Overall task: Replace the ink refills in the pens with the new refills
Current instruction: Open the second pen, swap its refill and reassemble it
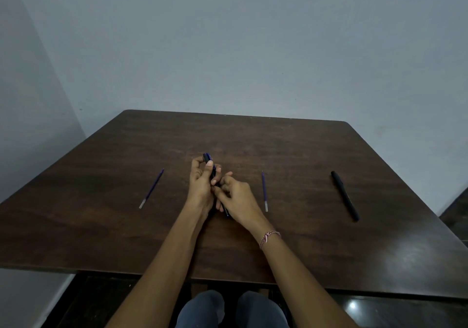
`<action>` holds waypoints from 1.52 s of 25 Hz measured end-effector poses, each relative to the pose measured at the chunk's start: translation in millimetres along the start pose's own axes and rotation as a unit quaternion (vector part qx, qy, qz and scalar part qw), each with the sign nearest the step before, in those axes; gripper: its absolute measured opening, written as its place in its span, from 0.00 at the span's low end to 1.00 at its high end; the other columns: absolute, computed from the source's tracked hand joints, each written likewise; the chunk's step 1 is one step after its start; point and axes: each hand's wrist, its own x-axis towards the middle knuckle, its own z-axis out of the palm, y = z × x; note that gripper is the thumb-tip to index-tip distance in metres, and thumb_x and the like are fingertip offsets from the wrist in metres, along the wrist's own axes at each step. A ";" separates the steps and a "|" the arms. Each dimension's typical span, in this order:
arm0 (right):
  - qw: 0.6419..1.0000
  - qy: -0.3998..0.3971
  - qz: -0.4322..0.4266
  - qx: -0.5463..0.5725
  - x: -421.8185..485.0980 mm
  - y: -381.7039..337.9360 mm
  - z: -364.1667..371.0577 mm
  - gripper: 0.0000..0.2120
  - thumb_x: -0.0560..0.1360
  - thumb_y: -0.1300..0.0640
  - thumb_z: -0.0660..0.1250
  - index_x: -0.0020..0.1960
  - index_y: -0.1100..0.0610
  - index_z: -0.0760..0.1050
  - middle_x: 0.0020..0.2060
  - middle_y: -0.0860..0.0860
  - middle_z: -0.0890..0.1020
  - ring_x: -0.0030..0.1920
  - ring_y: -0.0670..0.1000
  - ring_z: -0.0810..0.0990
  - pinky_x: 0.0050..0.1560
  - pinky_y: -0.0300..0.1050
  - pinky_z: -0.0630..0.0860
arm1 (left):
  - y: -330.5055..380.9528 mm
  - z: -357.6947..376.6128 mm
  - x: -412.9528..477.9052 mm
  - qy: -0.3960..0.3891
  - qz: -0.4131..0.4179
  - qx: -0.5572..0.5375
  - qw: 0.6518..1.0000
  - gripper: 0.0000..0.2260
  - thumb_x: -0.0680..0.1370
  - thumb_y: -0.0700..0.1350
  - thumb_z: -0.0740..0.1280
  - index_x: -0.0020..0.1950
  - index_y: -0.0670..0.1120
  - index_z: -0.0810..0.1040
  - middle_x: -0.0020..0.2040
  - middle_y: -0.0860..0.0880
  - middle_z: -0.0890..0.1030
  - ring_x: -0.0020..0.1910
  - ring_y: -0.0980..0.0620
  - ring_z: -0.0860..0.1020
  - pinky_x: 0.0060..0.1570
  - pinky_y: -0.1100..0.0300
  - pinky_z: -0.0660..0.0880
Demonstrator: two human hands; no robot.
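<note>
**Both hands on a dark pen at mid-table**

Head view: over the middle of the dark wooden table (253, 145), the left hand (201, 188) is curled around the upper part of a dark blue pen (211, 169), thumb pressed against its barrel. The right hand (238, 198) pinches the same pen lower down, fingertips meeting the left hand's. Left of the held pen, well apart, a purple refill (152, 188) lies on the table. Right of it lies a second refill (264, 191); farther right, a black pen (345, 195). A braided bracelet (269, 237) circles the right wrist.
</note>
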 end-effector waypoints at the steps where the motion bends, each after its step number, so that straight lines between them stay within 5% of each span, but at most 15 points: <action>1: 1.000 -0.003 -0.006 -0.005 0.7 0.1 1.3 0.04 0.79 0.60 0.62 0.45 0.56 0.71 0.25 0.45 0.77 0.24 0.39 0.76 0.32 0.31 0.73 | 0.9 -0.9 -0.4 0.007 0.004 -0.007 1.000 0.06 0.81 0.37 0.55 0.49 0.46 0.67 0.26 0.54 0.74 0.19 0.61 0.65 0.40 0.58 0.81; 7: 1.000 -0.025 -0.009 -0.007 -1.4 -0.1 3.8 0.04 0.80 0.57 0.60 0.54 0.55 0.72 0.28 0.46 0.78 0.27 0.40 0.76 0.36 0.33 0.75 | 4.8 -7.1 0.0 0.023 0.021 0.009 0.999 0.01 0.81 0.41 0.58 0.51 0.47 0.68 0.31 0.51 0.79 0.21 0.57 0.71 0.37 0.56 0.81; 11: 1.000 -0.012 0.011 0.025 -3.8 1.0 0.7 0.04 0.79 0.52 0.62 0.50 0.49 0.75 0.31 0.47 0.80 0.27 0.40 0.76 0.34 0.30 0.72 | 8.5 -14.4 2.9 0.064 0.040 0.035 0.997 0.02 0.79 0.42 0.63 0.50 0.47 0.74 0.41 0.50 0.82 0.40 0.55 0.82 0.38 0.59 0.80; 23: 0.997 0.026 -0.035 -0.069 -2.5 2.7 0.5 0.12 0.79 0.54 0.62 0.57 0.59 0.80 0.42 0.49 0.74 0.40 0.44 0.73 0.39 0.29 0.66 | 8.9 -23.8 9.5 0.204 0.088 0.046 0.974 0.04 0.74 0.39 0.70 0.43 0.46 0.77 0.39 0.50 0.80 0.35 0.60 0.80 0.36 0.67 0.77; 26: 0.997 0.040 -0.029 -0.056 -5.0 1.8 -1.4 0.12 0.81 0.56 0.60 0.56 0.58 0.80 0.44 0.52 0.76 0.42 0.46 0.75 0.41 0.29 0.67 | 10.5 -29.3 13.7 0.237 0.103 0.013 0.966 0.03 0.75 0.37 0.69 0.48 0.41 0.78 0.40 0.48 0.80 0.35 0.59 0.80 0.38 0.63 0.78; 29: 0.995 0.080 -0.017 -0.051 -4.6 1.6 -3.5 0.13 0.81 0.56 0.59 0.56 0.59 0.80 0.43 0.51 0.75 0.41 0.45 0.73 0.41 0.30 0.66 | 8.6 -28.1 12.9 0.241 0.100 0.125 0.957 0.14 0.73 0.38 0.71 0.58 0.40 0.78 0.43 0.48 0.81 0.41 0.54 0.80 0.41 0.65 0.79; 30: 0.994 0.093 -0.015 -0.054 -4.1 1.9 -3.8 0.13 0.81 0.55 0.59 0.57 0.59 0.79 0.41 0.50 0.74 0.40 0.44 0.72 0.40 0.31 0.65 | 7.7 -27.2 11.7 0.248 0.093 0.223 0.938 0.15 0.73 0.40 0.72 0.59 0.43 0.79 0.44 0.49 0.81 0.44 0.53 0.80 0.43 0.65 0.78; 32: 0.992 0.107 -0.014 -0.062 -3.1 2.8 -4.2 0.14 0.81 0.54 0.59 0.56 0.60 0.79 0.40 0.50 0.72 0.37 0.43 0.71 0.37 0.31 0.65 | 6.4 -25.1 7.7 0.272 0.073 0.462 0.841 0.15 0.71 0.46 0.73 0.58 0.50 0.80 0.47 0.50 0.83 0.49 0.51 0.80 0.47 0.58 0.77; 34: 0.991 0.112 -0.016 -0.070 -2.6 4.5 -3.4 0.13 0.80 0.54 0.60 0.54 0.61 0.79 0.38 0.49 0.71 0.34 0.42 0.69 0.35 0.29 0.65 | 7.8 -23.7 5.7 0.267 0.054 0.584 0.765 0.15 0.72 0.50 0.73 0.58 0.52 0.80 0.50 0.49 0.83 0.52 0.49 0.79 0.49 0.52 0.77; 38: 0.991 0.119 -0.011 -0.067 0.1 8.8 -2.6 0.12 0.79 0.54 0.63 0.52 0.61 0.80 0.35 0.46 0.70 0.34 0.42 0.69 0.36 0.30 0.64 | 8.0 -20.6 5.3 0.223 0.036 0.626 0.746 0.17 0.72 0.51 0.72 0.61 0.53 0.79 0.50 0.49 0.83 0.52 0.48 0.78 0.47 0.52 0.77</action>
